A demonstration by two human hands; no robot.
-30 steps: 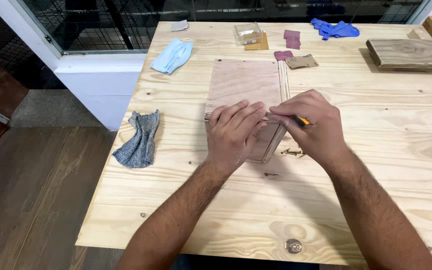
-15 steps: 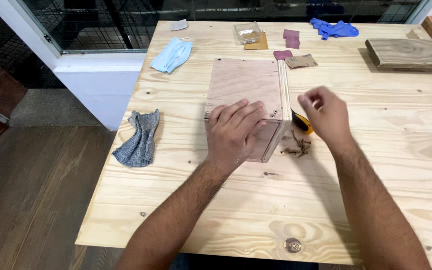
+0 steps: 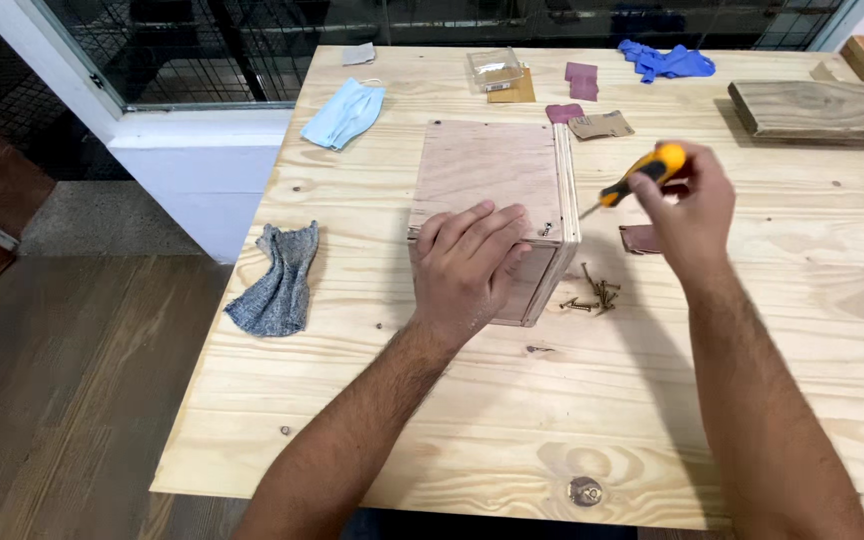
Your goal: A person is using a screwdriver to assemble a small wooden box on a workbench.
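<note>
Lying flat near the middle of the table (image 3: 732, 400), the plywood box (image 3: 492, 190) is pressed down by the left hand (image 3: 467, 265), fingers spread. A yellow-handled screwdriver (image 3: 632, 180) is gripped in the closed right hand (image 3: 687, 205), beside loose screws (image 3: 592, 295).

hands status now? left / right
Left hand: open, pressed flat on the wooden box, holding nothing.
Right hand: closed on the orange-handled screwdriver, tip raised beside the box edge.
</note>
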